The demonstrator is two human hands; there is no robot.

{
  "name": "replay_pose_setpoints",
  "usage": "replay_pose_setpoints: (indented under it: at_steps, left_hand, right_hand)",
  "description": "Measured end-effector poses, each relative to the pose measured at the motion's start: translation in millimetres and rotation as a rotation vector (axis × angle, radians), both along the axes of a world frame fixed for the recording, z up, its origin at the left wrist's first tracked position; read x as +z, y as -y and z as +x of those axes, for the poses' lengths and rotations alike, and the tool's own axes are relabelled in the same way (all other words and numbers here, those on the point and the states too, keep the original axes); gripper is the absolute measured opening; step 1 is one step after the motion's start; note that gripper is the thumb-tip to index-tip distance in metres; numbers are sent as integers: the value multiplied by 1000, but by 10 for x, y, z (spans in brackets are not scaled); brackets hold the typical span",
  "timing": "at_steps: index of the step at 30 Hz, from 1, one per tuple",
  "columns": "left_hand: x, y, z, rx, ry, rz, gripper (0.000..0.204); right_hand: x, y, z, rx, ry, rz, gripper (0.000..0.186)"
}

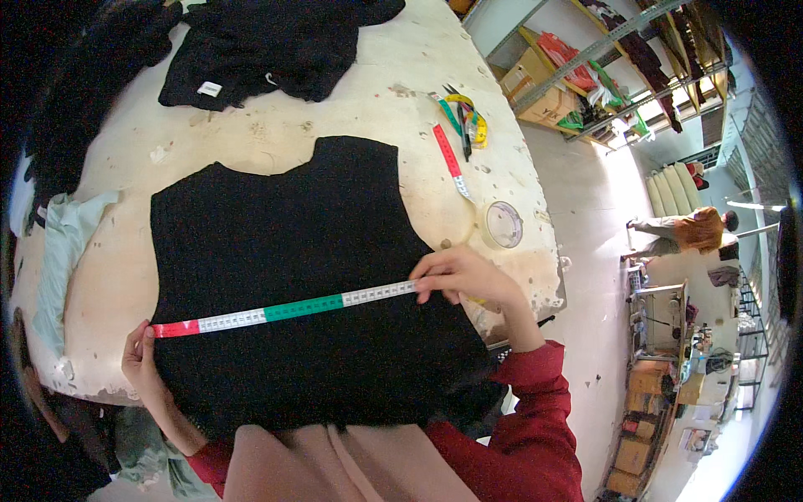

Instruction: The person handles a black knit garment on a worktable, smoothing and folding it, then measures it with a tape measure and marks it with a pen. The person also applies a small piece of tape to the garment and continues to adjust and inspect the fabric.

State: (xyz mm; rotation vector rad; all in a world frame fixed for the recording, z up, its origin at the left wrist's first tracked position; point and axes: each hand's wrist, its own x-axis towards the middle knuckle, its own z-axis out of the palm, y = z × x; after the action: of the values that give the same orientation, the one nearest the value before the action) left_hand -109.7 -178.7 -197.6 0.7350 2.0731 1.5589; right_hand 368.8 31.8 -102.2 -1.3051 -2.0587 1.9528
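A black knit garment panel point(276, 226) lies flat on the pale table, with a curved neckline at its far edge. Across its width stretches a tape measure point(305, 309) in red, white and green sections. My left hand point(144, 360) pinches the red end at the panel's left edge. Near the right edge, my right hand point(473, 280) grips the white section between thumb and fingers. The tape beyond those fingers is mostly hidden. The panel's near edge hangs toward my lap.
Beyond the panel lies another black garment point(259, 50); dark cloth and a pale green cloth point(71, 243) are at left. A clear tape roll point(504, 224), a coloured tape strip point(447, 155) and a black-handled cutting tool point(465, 134) lie at right. Shelves and a person point(698, 230) stand beyond.
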Motion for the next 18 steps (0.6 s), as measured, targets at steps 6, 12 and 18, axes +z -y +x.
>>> replay_pose_setpoints:
  at_steps: [6, 12, 18]
  left_hand:
    - [28, 14, -146, -103, 134, 4, 28]
    - [4, 40, -234, -127, 72, -34, 33]
    - [29, 43, -216, -119, 111, -38, 34]
  right_hand:
    - [-226, -58, 613, -231, -148, 14, 15]
    - [-205, -62, 551, -261, -156, 116, 13]
    - [-242, -34, 557, -286, -170, 133, 17]
